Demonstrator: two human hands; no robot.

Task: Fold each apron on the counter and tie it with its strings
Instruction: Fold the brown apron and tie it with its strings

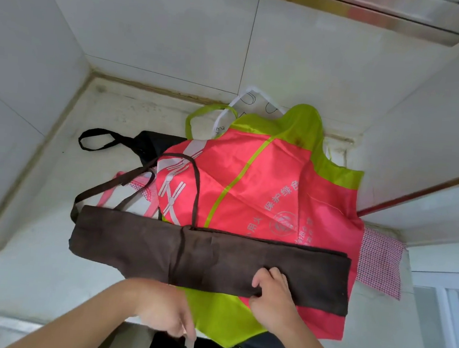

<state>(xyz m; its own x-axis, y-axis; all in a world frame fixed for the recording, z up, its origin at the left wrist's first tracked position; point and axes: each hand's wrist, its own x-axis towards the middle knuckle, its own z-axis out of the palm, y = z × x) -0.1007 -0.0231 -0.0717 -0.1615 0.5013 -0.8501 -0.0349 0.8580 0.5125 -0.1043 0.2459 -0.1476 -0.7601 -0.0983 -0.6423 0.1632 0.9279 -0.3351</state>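
I see brown apron [209, 259] folded into long strip atop pile on counter [48, 240], string [178, 253] crossing its middle; not tied yet. R hand [272, 298] pinches strip's near edge. L hand [170, 314] pinches dark string at counter edge. Left unfolded, approx count: red/green apron [263, 194], black apron [152, 144], pink checked one [379, 261], white one [246, 102]; 5 visible total.
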